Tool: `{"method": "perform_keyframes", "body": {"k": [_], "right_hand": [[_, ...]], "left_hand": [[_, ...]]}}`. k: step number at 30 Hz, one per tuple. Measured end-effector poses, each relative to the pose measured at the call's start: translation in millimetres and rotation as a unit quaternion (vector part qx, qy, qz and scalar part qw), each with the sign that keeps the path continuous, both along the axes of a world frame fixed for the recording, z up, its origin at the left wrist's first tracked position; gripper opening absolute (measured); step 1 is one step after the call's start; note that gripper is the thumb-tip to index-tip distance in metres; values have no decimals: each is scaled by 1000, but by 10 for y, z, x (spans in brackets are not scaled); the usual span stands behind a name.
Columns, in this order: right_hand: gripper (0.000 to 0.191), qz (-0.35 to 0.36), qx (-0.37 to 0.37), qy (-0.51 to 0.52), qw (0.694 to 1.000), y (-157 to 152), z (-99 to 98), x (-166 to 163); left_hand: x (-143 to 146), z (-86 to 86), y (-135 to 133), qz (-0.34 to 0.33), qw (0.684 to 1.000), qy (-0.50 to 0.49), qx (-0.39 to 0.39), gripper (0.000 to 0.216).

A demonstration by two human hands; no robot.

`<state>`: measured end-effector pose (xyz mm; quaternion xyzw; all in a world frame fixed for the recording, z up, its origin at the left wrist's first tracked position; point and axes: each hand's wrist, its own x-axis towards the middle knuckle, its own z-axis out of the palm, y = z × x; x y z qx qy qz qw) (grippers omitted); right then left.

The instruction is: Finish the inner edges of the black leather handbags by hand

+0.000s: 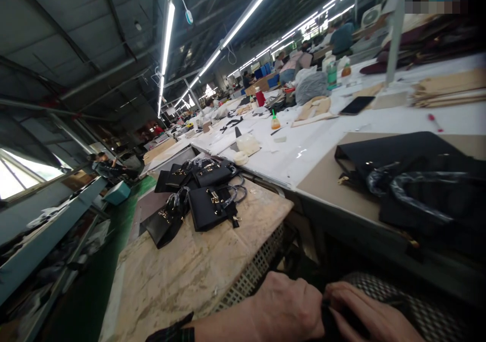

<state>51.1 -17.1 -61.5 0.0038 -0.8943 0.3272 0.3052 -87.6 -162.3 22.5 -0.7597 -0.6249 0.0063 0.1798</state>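
At the bottom of the head view my left hand (288, 301) is closed in a fist, its knuckles upward. Beside it, my right hand (366, 311) has its fingers bent together around something black. This black piece (329, 316) shows only as a dark strip between the two hands; its kind cannot be made out. Both hands are low, in front of the wooden board (243, 225) and the table's edge. On the board lie several small black handbags (207, 207) with gold-coloured fittings and plastic-wrapped handles. A larger black handbag (410, 154) lies on the table to the right.
A long white table (281, 159) runs into the distance, with a phone (357, 105), a small glue bottle (275, 121) and a metal post (395, 38) on it. Perforated crates (258, 266) support the board. Shelving (53, 235) stands left, past a green floor (140, 190). Other people sit farther off.
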Motion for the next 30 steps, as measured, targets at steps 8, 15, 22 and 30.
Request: {"method": "perform_keyframes", "body": {"k": [8, 15, 22, 30], "right_hand": [[13, -43, -87, -40, 994, -65, 233, 76], [15, -91, -132, -4, 987, -104, 211, 127], [18, -87, -226, -87, 966, -64, 349, 144], [21, -36, -275, -125, 953, 65, 618, 288]], "left_hand": [[128, -92, 46, 93, 983, -156, -24, 9], [201, -177, 80, 123, 956, -267, -4, 14], [74, 29, 134, 206, 844, -477, -135, 21], [7, 33, 219, 184, 783, -547, -233, 30]]}}
